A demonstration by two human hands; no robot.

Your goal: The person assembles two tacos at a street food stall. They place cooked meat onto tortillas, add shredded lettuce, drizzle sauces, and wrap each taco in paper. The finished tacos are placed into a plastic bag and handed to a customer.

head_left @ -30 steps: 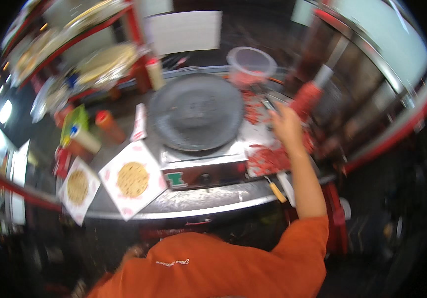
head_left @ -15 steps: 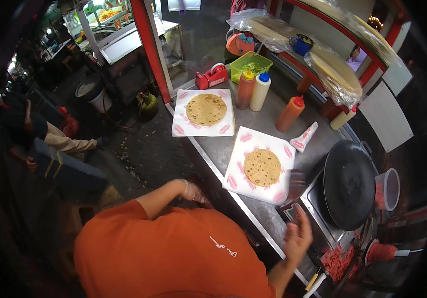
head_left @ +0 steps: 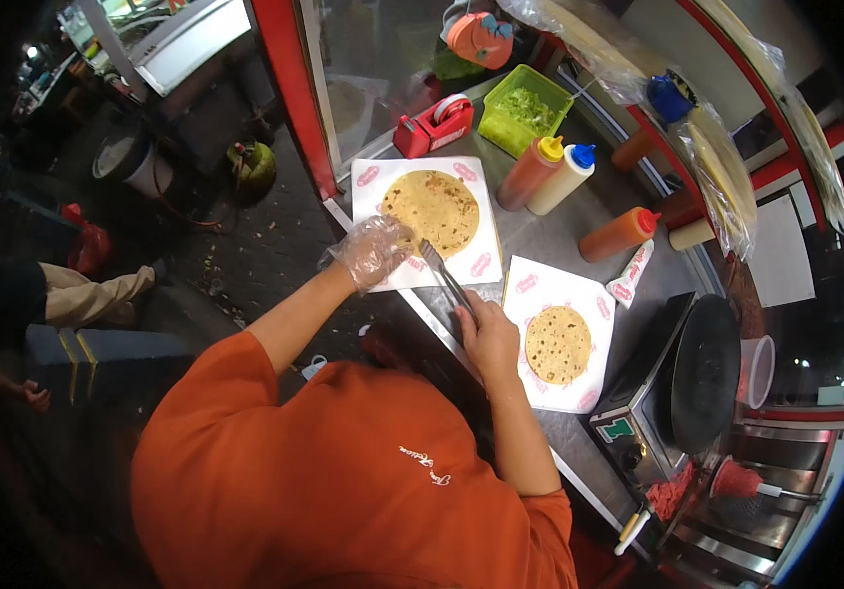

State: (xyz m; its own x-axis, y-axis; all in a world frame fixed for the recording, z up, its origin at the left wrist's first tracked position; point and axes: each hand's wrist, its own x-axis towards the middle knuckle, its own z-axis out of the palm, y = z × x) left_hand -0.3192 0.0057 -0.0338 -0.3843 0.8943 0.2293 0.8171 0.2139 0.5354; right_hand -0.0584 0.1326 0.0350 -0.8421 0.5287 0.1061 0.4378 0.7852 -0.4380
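Observation:
A round browned flatbread [head_left: 437, 206] lies on printed white paper [head_left: 368, 196] at the back left of the counter. My left hand [head_left: 375, 250], in a clear plastic glove, has its fingers closed on the near left edge of this bread. My right hand [head_left: 490, 344] is closed round the handle of metal tongs [head_left: 449, 280]. The tips of the tongs meet the bread's near edge, close to my left fingers. To the right, a smaller flatbread [head_left: 557, 346] rests on another printed sheet [head_left: 535, 280], with neither hand on it.
Sauce bottles [head_left: 532, 173] and a green basket [head_left: 489, 125] of shredded greens stand at the back. A red tape dispenser [head_left: 432, 130] sits beside the left paper. At right are a black pan [head_left: 707, 373] on a stove and shredded red filling [head_left: 670, 491]. Wrapped flatbreads [head_left: 721, 182] lie on a shelf.
My left hand has come up from beside my body to the left flatbread. My right hand has swung left from near the stove, bringing the tongs to that bread. The view has shifted.

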